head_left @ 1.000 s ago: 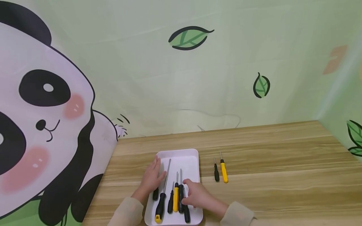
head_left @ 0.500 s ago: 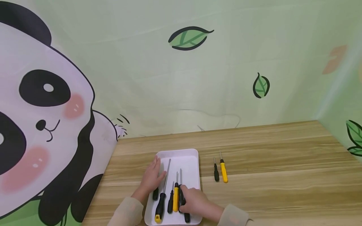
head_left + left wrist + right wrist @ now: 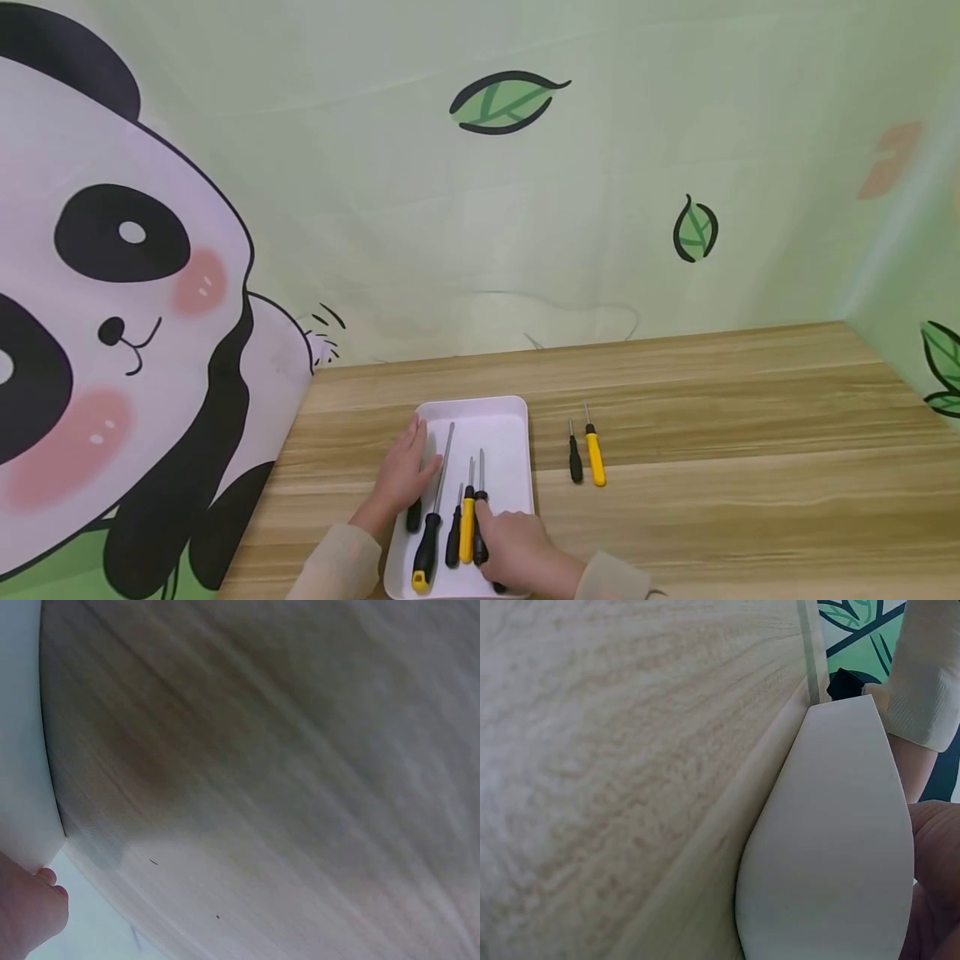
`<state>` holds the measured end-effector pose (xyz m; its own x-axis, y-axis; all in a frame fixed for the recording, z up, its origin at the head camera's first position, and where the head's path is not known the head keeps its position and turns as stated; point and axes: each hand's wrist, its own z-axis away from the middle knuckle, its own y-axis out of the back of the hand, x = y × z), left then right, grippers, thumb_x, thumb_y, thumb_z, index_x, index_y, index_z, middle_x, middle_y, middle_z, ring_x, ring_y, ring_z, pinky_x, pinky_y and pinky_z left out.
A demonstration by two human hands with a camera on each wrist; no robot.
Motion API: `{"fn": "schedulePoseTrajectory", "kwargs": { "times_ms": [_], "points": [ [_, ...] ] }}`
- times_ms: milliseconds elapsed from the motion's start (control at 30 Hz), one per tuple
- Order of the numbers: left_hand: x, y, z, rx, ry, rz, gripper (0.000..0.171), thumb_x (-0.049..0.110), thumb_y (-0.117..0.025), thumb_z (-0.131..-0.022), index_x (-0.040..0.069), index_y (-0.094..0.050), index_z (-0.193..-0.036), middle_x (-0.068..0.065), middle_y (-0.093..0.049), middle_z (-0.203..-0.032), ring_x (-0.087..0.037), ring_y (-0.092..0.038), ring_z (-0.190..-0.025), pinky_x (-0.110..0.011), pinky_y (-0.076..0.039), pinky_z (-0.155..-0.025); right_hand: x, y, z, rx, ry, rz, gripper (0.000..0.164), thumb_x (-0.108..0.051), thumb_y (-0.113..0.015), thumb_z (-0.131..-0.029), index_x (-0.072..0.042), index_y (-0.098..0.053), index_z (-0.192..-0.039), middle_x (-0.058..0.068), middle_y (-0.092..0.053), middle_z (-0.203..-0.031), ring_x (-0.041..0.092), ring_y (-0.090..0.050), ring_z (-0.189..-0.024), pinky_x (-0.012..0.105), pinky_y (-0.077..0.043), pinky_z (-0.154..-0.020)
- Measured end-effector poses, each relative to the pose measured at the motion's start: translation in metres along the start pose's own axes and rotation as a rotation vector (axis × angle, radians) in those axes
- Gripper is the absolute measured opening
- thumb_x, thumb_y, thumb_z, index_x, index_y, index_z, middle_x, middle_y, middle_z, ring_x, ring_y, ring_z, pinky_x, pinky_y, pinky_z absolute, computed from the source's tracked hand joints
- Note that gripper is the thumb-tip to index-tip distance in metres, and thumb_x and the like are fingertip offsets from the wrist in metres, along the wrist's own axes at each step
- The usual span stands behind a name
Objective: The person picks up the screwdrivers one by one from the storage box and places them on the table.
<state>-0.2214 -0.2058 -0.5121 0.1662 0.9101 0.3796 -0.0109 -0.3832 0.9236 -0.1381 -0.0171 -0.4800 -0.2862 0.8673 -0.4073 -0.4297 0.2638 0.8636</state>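
Two tools sit side by side on the wood-grain table (image 3: 720,467), a small black screwdriver (image 3: 576,468) and a yellow screwdriver (image 3: 596,462), right of the white tray (image 3: 508,429) and just where they were a second ago. All the action is in the right hand (image 3: 517,542)! It was spread wide over the tray; now it's down and narrowed, and the rightmost black screwdriver (image 3: 498,587), plain to see before, shows only its butt end. Has the hand closed round that handle? I can't tell; the hand itself covers it. Its forefinger comes up against the middle black screwdriver (image 3: 481,550), in view at least. Leftward, unmoved: a yellow-handled screwdriver (image 3: 467,529), a short black screwdriver (image 3: 453,543), then the long screwdriver (image 3: 425,550), slanting. And the left hand (image 3: 403,475) hasn't budged, fingers straight along the tray's left rim, a black handle (image 3: 413,517) peeking out below the thumb.
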Motion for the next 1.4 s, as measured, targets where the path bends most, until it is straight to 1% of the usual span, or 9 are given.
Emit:
{"fn": "schedulePoseTrajectory", "kwargs": {
  "times_ms": [200, 433, 733, 833, 967, 1133, 1200, 1300, 1400],
  "points": [
    [0.001, 0.001, 0.000, -0.003, 0.001, 0.007, 0.068, 0.036, -0.048, -0.088, 0.001, -0.021, -0.139, -0.012, -0.011, -0.149, -0.029, -0.018, -0.135, -0.047, -0.020, -0.108, -0.001, -0.001, 0.000, -0.010, -0.009, -0.011, 0.069, -0.021, -0.072, -0.065, -0.007, -0.042, -0.126, 0.001, -0.056, -0.063, 0.013, -0.047, -0.050, 0.025, -0.039, -0.044],
    [0.001, 0.000, 0.001, 0.008, -0.004, 0.006, 0.067, 0.035, -0.049, -0.088, 0.001, -0.021, -0.139, -0.013, -0.012, -0.148, -0.030, -0.019, -0.134, -0.047, -0.021, -0.107, 0.001, -0.001, 0.003, 0.079, 0.014, -0.063, 0.066, -0.013, -0.073, -0.062, -0.001, -0.043, -0.120, 0.008, -0.059, -0.070, 0.014, -0.048, -0.053, 0.025, -0.040, -0.044],
    [0.000, -0.002, -0.001, 0.011, 0.002, 0.024, 0.067, 0.035, -0.049, -0.088, 0.001, -0.022, -0.139, -0.013, -0.012, -0.148, -0.031, -0.019, -0.134, -0.046, -0.021, -0.107, 0.006, 0.016, 0.000, 0.051, 0.012, -0.150, 0.059, -0.012, -0.074, -0.061, 0.000, -0.048, -0.113, 0.008, -0.060, -0.072, 0.014, -0.050, -0.055, 0.023, -0.042, -0.045],
    [-0.001, -0.002, -0.001, 0.012, 0.003, 0.024, 0.068, 0.035, -0.049, -0.088, 0.002, -0.021, -0.139, -0.012, -0.011, -0.148, -0.030, -0.019, -0.134, -0.046, -0.021, -0.107, 0.009, 0.024, 0.000, 0.039, 0.002, -0.194, 0.065, -0.012, -0.073, -0.063, 0.000, -0.046, -0.121, 0.011, -0.063, -0.083, 0.013, -0.051, -0.061, 0.023, -0.044, -0.047],
    [-0.002, -0.003, -0.001, 0.007, 0.003, 0.022, 0.068, 0.035, -0.049, -0.088, 0.002, -0.020, -0.139, -0.012, -0.010, -0.148, -0.030, -0.018, -0.134, -0.046, -0.021, -0.107, 0.014, 0.034, 0.002, 0.059, 0.018, -0.244, 0.067, -0.011, -0.070, -0.064, 0.000, -0.044, -0.124, 0.016, -0.063, -0.096, 0.015, -0.052, -0.067, 0.023, -0.044, -0.050],
    [-0.002, -0.002, -0.001, 0.011, -0.001, 0.026, 0.068, 0.035, -0.050, -0.088, 0.001, -0.021, -0.139, -0.013, -0.011, -0.148, -0.031, -0.019, -0.134, -0.047, -0.021, -0.107, 0.021, 0.043, 0.004, 0.058, 0.011, -0.371, 0.065, -0.006, -0.065, -0.066, -0.001, -0.043, -0.126, 0.018, -0.060, -0.106, 0.012, -0.052, -0.050, 0.022, -0.044, -0.041],
    [-0.002, -0.002, -0.001, 0.015, -0.004, 0.026, 0.068, 0.034, -0.050, -0.087, 0.001, -0.022, -0.139, -0.014, -0.012, -0.148, -0.032, -0.020, -0.134, -0.048, -0.022, -0.107, 0.024, 0.046, 0.005, 0.056, 0.007, -0.414, 0.064, -0.004, -0.063, -0.067, -0.001, -0.042, -0.127, 0.016, -0.061, -0.100, 0.011, -0.049, -0.042, 0.021, -0.043, -0.037],
    [-0.002, -0.002, -0.001, 0.014, -0.006, 0.020, 0.068, 0.034, -0.050, -0.087, 0.000, -0.022, -0.139, -0.014, -0.012, -0.148, -0.032, -0.020, -0.133, -0.048, -0.022, -0.106, 0.028, 0.050, 0.005, 0.054, 0.022, -0.448, 0.061, -0.004, -0.062, -0.069, -0.002, -0.043, -0.127, 0.008, -0.061, -0.075, 0.009, -0.044, -0.036, 0.019, -0.038, -0.036],
    [-0.002, -0.002, -0.002, 0.010, -0.003, 0.016, 0.068, 0.034, -0.050, -0.088, 0.001, -0.021, -0.139, -0.013, -0.011, -0.148, -0.032, -0.020, -0.134, -0.047, -0.022, -0.107, 0.032, 0.053, 0.004, 0.051, 0.052, -0.478, 0.058, -0.004, -0.061, -0.071, -0.002, -0.043, -0.126, 0.001, -0.051, -0.053, 0.009, -0.042, -0.035, 0.019, -0.035, -0.036]
  ]
}}
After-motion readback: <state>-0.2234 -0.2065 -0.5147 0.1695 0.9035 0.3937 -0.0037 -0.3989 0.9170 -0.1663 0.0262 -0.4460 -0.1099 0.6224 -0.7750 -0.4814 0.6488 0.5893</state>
